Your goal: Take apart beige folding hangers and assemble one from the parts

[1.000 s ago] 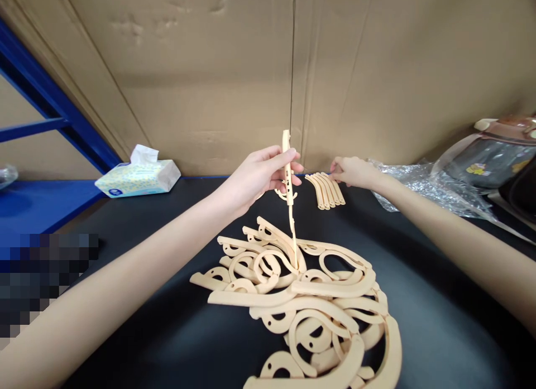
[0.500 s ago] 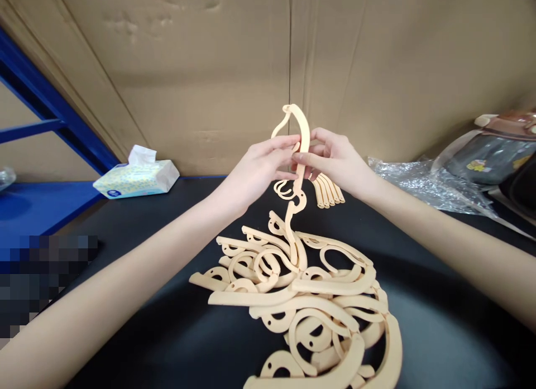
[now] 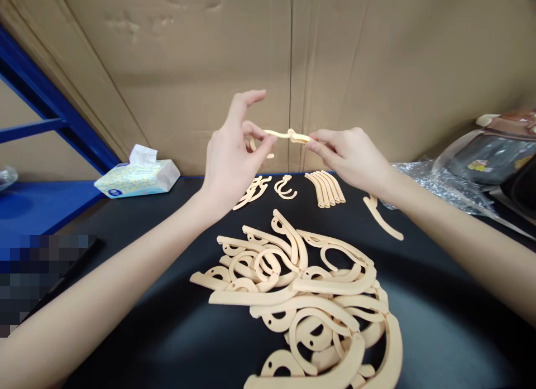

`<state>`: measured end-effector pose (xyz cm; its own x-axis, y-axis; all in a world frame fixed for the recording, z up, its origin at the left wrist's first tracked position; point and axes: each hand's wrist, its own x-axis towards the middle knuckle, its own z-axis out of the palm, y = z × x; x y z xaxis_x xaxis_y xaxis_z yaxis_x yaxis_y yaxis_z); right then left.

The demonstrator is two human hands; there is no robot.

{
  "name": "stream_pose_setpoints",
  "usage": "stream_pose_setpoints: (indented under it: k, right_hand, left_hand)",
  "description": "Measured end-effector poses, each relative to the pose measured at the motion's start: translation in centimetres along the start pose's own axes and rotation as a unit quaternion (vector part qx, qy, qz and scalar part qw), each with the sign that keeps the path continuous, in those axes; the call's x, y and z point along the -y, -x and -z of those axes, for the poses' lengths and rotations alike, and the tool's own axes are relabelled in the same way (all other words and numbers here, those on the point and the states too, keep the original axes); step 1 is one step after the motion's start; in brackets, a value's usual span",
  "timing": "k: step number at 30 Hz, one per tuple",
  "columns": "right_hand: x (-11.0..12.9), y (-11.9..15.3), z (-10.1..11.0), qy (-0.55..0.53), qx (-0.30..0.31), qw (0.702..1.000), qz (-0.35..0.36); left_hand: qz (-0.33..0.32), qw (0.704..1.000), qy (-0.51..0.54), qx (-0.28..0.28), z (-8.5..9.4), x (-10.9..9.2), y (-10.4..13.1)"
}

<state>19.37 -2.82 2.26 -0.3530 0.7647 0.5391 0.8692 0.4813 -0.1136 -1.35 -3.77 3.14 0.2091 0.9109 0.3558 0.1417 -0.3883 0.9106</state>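
A beige plastic folding hanger [image 3: 295,135] is held up edge-on between my two hands, above the far part of the table. My left hand [image 3: 234,149] pinches its left end between thumb and a finger, with the index finger raised clear. A curved hook-like part shows by those fingers. My right hand [image 3: 347,154] grips the right end with thumb and fingers. Below lies a large pile of beige hanger parts [image 3: 288,291], arms and hooks overlapping.
Behind the pile lie a few loose curved parts [image 3: 255,191], some hooks [image 3: 286,189] and a neat row of hanger arms [image 3: 325,189]. One single arm [image 3: 383,219] rests at right. Tissue pack [image 3: 138,177] stands left; plastic wrap [image 3: 439,185] and a clear bag [image 3: 486,154] sit right.
The hanger has turned from upright to level, and my hands have moved apart. My left hand has shifted left, its index finger lifting. Parts behind and the single arm are now uncovered.
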Motion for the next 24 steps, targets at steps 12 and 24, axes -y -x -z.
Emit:
stream_pose_setpoints:
  k: [12,24]
  right_hand:
    - [1.5,0.8,-1.3,0.229,0.098,0.963,0.100]
    - [-1.4,-0.5,-1.7,-0.277,0.143,0.949,-0.048]
  left_hand:
    - [-0.007,0.968,-0.194,0.158,-0.6,3.6,-1.5]
    - [-0.092,0.898,-0.422,0.087,-2.4,5.5,-0.2]
